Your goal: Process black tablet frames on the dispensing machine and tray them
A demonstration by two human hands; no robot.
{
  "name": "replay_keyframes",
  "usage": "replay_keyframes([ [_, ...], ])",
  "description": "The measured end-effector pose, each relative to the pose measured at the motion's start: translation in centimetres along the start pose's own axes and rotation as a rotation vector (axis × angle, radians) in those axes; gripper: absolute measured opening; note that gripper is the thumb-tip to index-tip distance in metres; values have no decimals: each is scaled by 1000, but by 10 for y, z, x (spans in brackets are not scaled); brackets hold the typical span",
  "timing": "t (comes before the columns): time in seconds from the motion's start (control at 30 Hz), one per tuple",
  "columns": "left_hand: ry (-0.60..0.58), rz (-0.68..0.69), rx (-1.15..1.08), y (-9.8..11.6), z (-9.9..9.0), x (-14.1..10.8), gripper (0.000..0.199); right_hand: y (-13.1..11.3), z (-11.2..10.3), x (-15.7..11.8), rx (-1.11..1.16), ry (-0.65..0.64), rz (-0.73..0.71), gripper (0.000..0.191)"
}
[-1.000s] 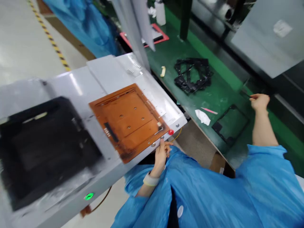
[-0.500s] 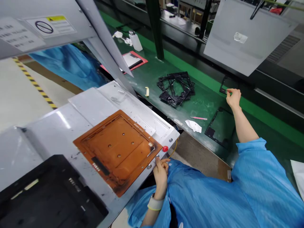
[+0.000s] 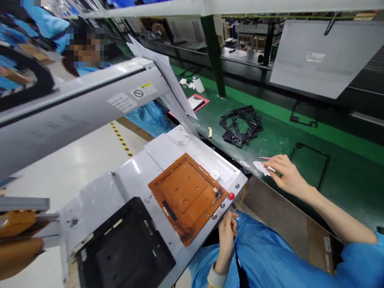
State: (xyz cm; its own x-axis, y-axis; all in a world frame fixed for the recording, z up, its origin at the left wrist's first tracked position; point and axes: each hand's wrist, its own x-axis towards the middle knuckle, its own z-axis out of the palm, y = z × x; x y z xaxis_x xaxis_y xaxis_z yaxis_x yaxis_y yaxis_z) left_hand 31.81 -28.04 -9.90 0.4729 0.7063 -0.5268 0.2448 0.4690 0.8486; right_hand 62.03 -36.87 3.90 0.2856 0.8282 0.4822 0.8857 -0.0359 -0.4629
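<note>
One white scrap [image 3: 259, 167] touches the fingertips [image 3: 267, 163] of the right hand [image 3: 285, 175].

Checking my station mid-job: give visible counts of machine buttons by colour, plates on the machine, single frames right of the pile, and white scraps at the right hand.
Red button: 1
Silver buttons: 3
Orange plate: 1
Black plate: 1
Single frames: 2
White scrap at right hand: 1
Total: 9
</note>
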Motion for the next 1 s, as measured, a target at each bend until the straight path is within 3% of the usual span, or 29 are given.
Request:
replay_keyframes([
  [0.17, -184, 14, 42, 15, -3, -32, 69, -56, 31, -37, 279, -113, 8, 28],
  [0.3, -338, 178, 252, 58, -18, -68, 30, -80, 55, -55, 465, -184, 98, 29],
  [0.43, -405, 364, 473, 118, -71, -102, 24, -101, 82, -55, 551, -263, 102, 26],
  [0.53, -181, 528, 705, 153, -123, -114, 24, -120, 101, -48, 608, -300, 8, 32],
  [0.63, 40, 684, 982, 172, -169, -100, 31, -141, 118, -35, 658, -325, -113, 40],
  [0.73, 82, 776, 1171, 178, -199, -68, 39, -167, 133, -20, 680, -326, -240, 46],
  [0.87, 75, 784, 1349, 177, -220, -33, 40, -196, 144, -11, 694, -350, -339, 50],
  [1.0, 36, 807, 1455, 177, -229, -18, 41, -211, 149, -12, 685, -373, -366, 45],
])
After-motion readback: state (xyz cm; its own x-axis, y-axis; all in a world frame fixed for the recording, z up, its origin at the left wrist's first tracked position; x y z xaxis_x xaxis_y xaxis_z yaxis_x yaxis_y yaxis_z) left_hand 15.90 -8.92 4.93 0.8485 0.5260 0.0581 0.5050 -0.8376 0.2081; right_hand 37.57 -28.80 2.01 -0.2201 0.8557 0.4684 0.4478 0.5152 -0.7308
